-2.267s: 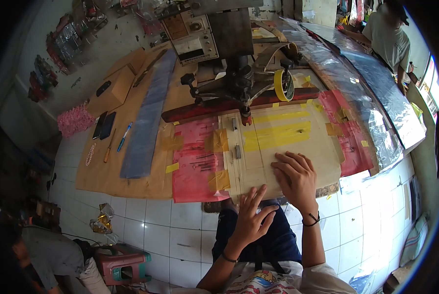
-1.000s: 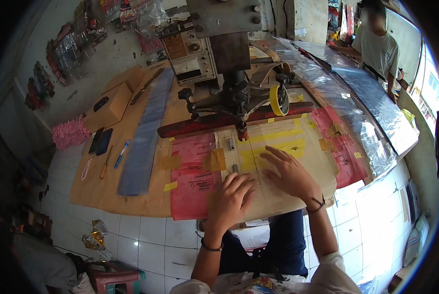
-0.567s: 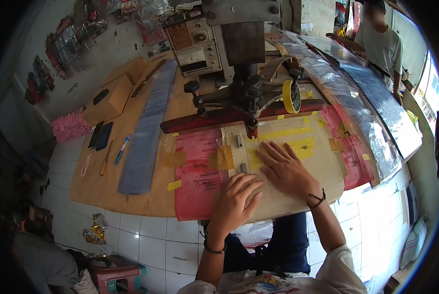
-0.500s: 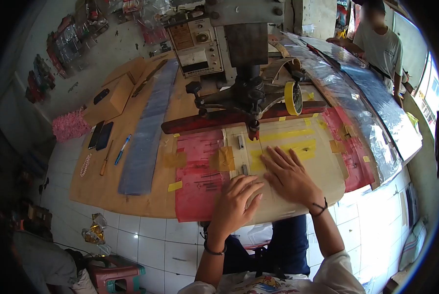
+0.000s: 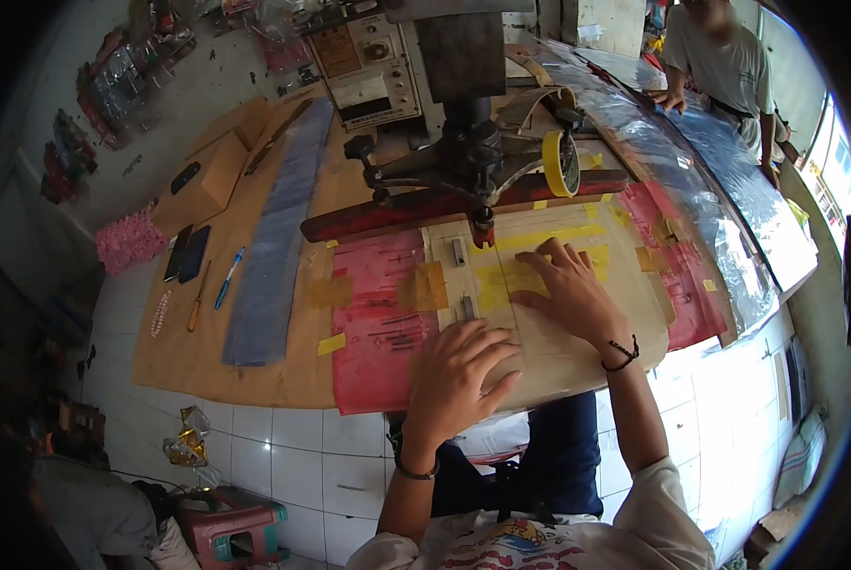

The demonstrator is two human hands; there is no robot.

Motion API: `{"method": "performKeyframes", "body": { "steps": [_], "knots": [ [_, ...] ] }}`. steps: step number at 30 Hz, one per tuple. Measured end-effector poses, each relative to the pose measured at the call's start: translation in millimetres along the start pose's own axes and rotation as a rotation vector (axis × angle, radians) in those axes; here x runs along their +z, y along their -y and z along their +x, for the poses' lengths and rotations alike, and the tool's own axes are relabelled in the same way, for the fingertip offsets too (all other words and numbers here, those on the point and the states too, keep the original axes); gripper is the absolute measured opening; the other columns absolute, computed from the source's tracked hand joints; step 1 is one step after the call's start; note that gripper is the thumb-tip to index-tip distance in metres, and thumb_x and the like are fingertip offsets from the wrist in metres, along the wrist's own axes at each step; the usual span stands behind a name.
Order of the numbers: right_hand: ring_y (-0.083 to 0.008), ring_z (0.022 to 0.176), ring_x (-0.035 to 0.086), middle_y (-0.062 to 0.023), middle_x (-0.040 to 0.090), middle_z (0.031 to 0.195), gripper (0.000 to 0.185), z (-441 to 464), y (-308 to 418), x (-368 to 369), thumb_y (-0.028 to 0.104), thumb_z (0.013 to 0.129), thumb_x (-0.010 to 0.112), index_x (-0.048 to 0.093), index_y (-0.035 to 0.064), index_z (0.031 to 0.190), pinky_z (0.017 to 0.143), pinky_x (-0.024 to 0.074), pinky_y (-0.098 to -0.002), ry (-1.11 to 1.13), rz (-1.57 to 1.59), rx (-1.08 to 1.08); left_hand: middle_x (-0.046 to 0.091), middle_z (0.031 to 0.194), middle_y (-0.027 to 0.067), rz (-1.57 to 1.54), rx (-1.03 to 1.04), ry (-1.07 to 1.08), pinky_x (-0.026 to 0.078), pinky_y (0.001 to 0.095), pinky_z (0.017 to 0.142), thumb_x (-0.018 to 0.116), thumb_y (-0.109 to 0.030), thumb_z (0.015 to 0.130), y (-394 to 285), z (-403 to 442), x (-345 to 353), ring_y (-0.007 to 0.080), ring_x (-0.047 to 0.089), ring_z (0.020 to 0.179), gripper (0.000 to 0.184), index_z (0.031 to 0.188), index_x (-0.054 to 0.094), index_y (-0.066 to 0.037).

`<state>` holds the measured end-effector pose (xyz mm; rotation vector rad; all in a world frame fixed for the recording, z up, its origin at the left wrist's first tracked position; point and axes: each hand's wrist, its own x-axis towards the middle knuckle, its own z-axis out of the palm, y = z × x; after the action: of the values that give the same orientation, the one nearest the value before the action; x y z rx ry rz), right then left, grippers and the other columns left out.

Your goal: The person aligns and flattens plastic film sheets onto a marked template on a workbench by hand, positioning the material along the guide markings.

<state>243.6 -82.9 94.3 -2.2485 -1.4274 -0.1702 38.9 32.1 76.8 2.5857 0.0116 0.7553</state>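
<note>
A beige board (image 5: pixel 587 351) with yellow tape strips (image 5: pixel 539 275) lies on the table, under the red bar (image 5: pixel 368 220) of a press. My left hand (image 5: pixel 460 380) rests near the board's lower left part, fingers spread, beside a small metal block (image 5: pixel 467 307). Another metal block (image 5: pixel 458 252) sits higher up. My right hand (image 5: pixel 574 293) is over the yellow tape with its fingers apart and bent. Neither hand holds anything. A red sheet (image 5: pixel 378 318) with brown tape adjoins the board on the left, and a second red sheet (image 5: pixel 682 275) lies on the right.
A clear blue-grey strip (image 5: pixel 278 237), a blue pen (image 5: pixel 229 278), a screwdriver (image 5: pixel 199 296), two phones (image 5: pixel 193 253) and a cardboard box (image 5: pixel 202 185) lie on the left. A yellow tape roll (image 5: pixel 554 163) hangs on the press. Another person (image 5: pixel 725 71) stands at the plastic sheets (image 5: pixel 748 204).
My right hand has lifted its knuckles and curled its fingers more, slightly higher on the board. My left hand stays near the lower left. The other person now leans over the sheets.
</note>
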Motion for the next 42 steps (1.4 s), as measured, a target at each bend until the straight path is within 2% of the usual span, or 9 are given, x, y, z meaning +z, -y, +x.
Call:
{"method": "performKeyframes", "body": {
  "steps": [6, 15, 18, 23, 26, 30, 33, 36, 42],
  "knots": [
    [-0.0311, 0.119, 0.057, -0.0101, 0.067, 0.116, 0.029, 0, 0, -2, 0.031, 0.09, 0.079, 0.071, 0.0102, 0.108, 0.107, 0.0387, -0.0457, 0.086, 0.127, 0.014, 0.07, 0.127, 0.0005, 0.016, -0.015, -0.005, 0.047, 0.0448, 0.106, 0.08, -0.03, 0.088, 1, 2, 3, 0.0275, 0.061, 0.124, 0.029, 0.111, 0.077, -0.013],
    [-0.0266, 0.088, 0.073, -0.0064, 0.077, 0.104, 0.018, -53, 36, -23, 0.006, 0.084, 0.082, 0.07, 0.0073, 0.097, 0.075, 0.059, -0.0377, -0.129, 0.572, -0.303, 0.07, 0.12, 0.0102, -0.382, -0.202, -0.347, 0.047, 0.0453, 0.103, 0.081, -0.04, 0.088, -4, 2, 5, 0.031, 0.064, 0.118, 0.045, 0.116, 0.073, -0.006],
    [-0.0282, 0.091, 0.074, -0.0075, 0.077, 0.105, 0.026, -88, 60, -10, -0.001, 0.08, 0.083, 0.07, 0.0077, 0.101, 0.08, 0.06, -0.0373, -0.228, 0.639, -0.227, 0.073, 0.103, 0.0079, -0.202, 0.166, -0.048, 0.048, 0.0388, 0.09, 0.082, -0.034, 0.087, 19, -3, -7, 0.0291, 0.066, 0.106, 0.033, 0.102, 0.075, -0.005],
    [-0.0215, 0.089, 0.077, -0.0065, 0.079, 0.096, 0.041, -162, 100, 41, 0.003, 0.077, 0.09, 0.065, 0.002, 0.11, 0.087, 0.0602, -0.0322, -0.435, 1.23, 0.479, 0.062, 0.074, 0.0076, -0.467, 0.113, -0.062, 0.047, 0.0405, 0.079, 0.071, -0.025, 0.099, -5, -28, -2, 0.0278, 0.062, 0.074, 0.022, 0.087, 0.074, -0.007],
    [-0.0232, 0.097, 0.077, -0.0054, 0.08, 0.105, 0.032, -184, 89, 43, 0.01, 0.082, 0.089, 0.071, 0.0042, 0.108, 0.093, 0.0586, -0.0371, -0.014, 0.891, 0.186, 0.069, 0.082, 0.011, -0.77, -0.122, -0.263, 0.053, 0.0393, 0.07, 0.067, -0.02, 0.101, -34, -76, 5, 0.0285, 0.067, 0.073, 0.025, 0.083, 0.07, -0.003],
    [-0.033, 0.105, 0.074, -0.0136, 0.075, 0.124, 0.024, -212, 83, 134, 0.021, 0.095, 0.076, 0.078, 0.0084, 0.116, 0.088, 0.0595, -0.0378, 0.222, 0.844, 0.013, 0.073, 0.089, 0.0139, -1.874, 0.375, -0.475, 0.057, 0.0387, 0.067, 0.063, -0.022, 0.105, -68, -51, -31, 0.028, 0.07, 0.07, 0.03, 0.086, 0.066, 0.001],
    [-0.0371, 0.112, 0.072, -0.0146, 0.074, 0.127, 0.023, -242, 72, 221, 0.021, 0.093, 0.076, 0.081, 0.0168, 0.115, 0.095, 0.0585, -0.0422, 0.447, 0.84, 0.252, 0.078, 0.092, 0.0084, -1.906, 0.618, -0.413, 0.062, 0.0392, 0.057, 0.069, -0.027, 0.099, -62, -53, -86, 0.0251, 0.07, 0.061, 0.017, 0.105, 0.072, -0.011],
    [-0.0348, 0.104, 0.073, -0.0105, 0.077, 0.116, 0.019, -247, 60, 247, 0.029, 0.093, 0.07, 0.082, 0.0259, 0.108, 0.093, 0.0577, -0.048, 0.621, 0.374, 0.255, 0.076, 0.092, 0.0005, -2.085, 0.831, -0.619, 0.056, 0.0312, 0.055, 0.081, -0.01, 0.089, -71, -59, -102, 0.0155, 0.069, 0.06, 0.026, 0.113, 0.072, -0.014],
    [-0.0341, 0.102, 0.075, -0.0119, 0.077, 0.113, 0.025, -239, 50, 255, 0.034, 0.1, 0.064, 0.079, 0.0252, 0.118, 0.091, 0.058, -0.0511, 0.74, 0.219, 0.493, 0.075, 0.09, 0.0035, -1.99, 0.555, -0.515, 0.056, 0.0324, 0.06, 0.076, -0.013, 0.093, -46, -67, -86, 0.0186, 0.07, 0.066, 0.016, 0.108, 0.071, -0.012]
  ]
}}
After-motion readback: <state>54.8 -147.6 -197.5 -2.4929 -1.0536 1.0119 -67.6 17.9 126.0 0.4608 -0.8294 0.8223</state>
